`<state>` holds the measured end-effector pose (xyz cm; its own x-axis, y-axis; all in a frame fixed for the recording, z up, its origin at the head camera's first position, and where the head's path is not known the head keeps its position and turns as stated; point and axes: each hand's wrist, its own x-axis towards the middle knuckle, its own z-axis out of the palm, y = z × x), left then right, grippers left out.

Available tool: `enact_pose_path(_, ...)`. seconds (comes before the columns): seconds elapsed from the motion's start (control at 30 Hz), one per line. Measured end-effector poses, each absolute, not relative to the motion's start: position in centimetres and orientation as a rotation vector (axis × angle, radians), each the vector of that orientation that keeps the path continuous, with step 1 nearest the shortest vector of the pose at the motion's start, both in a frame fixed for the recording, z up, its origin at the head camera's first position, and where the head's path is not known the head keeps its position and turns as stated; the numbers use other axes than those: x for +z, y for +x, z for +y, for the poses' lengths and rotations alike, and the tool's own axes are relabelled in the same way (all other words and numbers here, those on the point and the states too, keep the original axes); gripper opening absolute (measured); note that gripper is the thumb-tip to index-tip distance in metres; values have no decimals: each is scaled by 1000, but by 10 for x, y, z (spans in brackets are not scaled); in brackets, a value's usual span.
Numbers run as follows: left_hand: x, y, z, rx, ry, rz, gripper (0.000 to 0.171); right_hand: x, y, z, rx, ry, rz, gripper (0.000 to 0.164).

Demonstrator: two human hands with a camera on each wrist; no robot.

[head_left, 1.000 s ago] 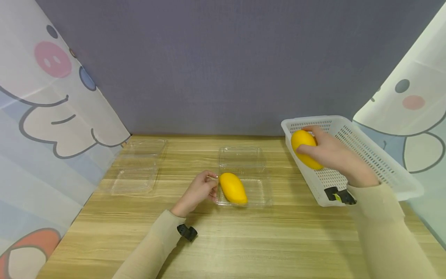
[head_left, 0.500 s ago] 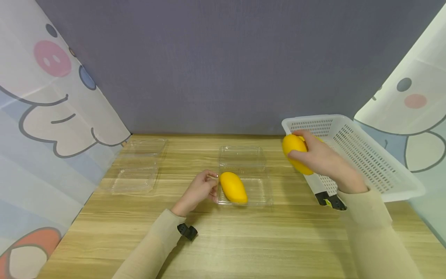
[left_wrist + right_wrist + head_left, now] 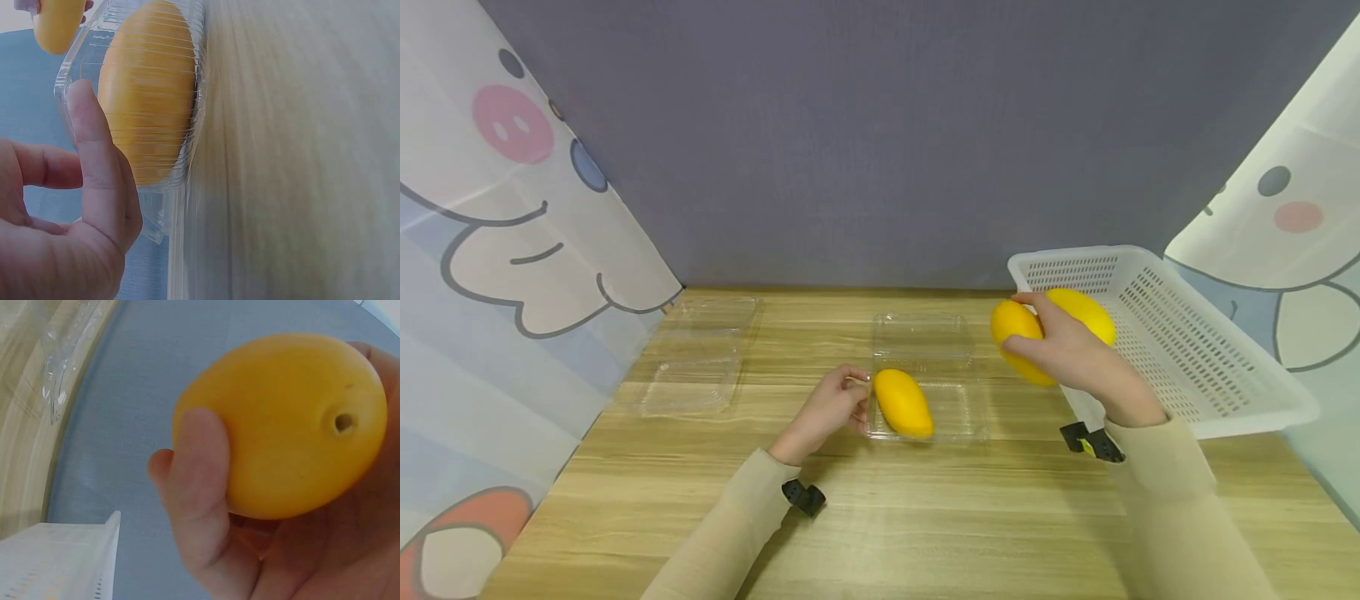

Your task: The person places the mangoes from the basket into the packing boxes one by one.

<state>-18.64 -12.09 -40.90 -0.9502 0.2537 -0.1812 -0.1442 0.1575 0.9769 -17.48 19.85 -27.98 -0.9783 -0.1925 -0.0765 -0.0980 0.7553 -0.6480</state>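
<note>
Wood table (image 3: 970, 533) fills lower frame. White basket (image 3: 1195, 325) at right. I see a left clamshell (image 3: 692, 387) and a centre clamshell (image 3: 955, 408), both clear, open. Left hand (image 3: 831, 408): fingers fairly straight, touching the centre clamshell's left edge, not clamped. Right hand (image 3: 1067, 350): clamped on first mango (image 3: 1010, 321), right of centre, beside basket. Second mango (image 3: 904, 403) in centre clamshell, third mango (image 3: 1088, 315) in basket.

Left sleeve (image 3: 718, 529): pale beige, plain from here
Right sleeve (image 3: 1172, 500): matching beige
Left wrist mount (image 3: 803, 497): small, black, blocky
Right wrist mount (image 3: 1103, 445): black, yellow-green patch (image 3: 1086, 447)
</note>
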Motion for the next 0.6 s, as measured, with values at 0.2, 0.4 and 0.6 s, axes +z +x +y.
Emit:
enact_pose_path(0.2,-409,-186,-121,1864,101,2131,32,-285,-175,195,-1068,-245,2792,77)
enact_pose_path(0.4,-409,-187,-121,1864,108,2131,32,-289,-174,190,-1077,-262,2785,77)
enact_pose_path(0.6,-409,-187,-121,1863,110,2130,32,-293,-173,184,-1101,-256,2768,76)
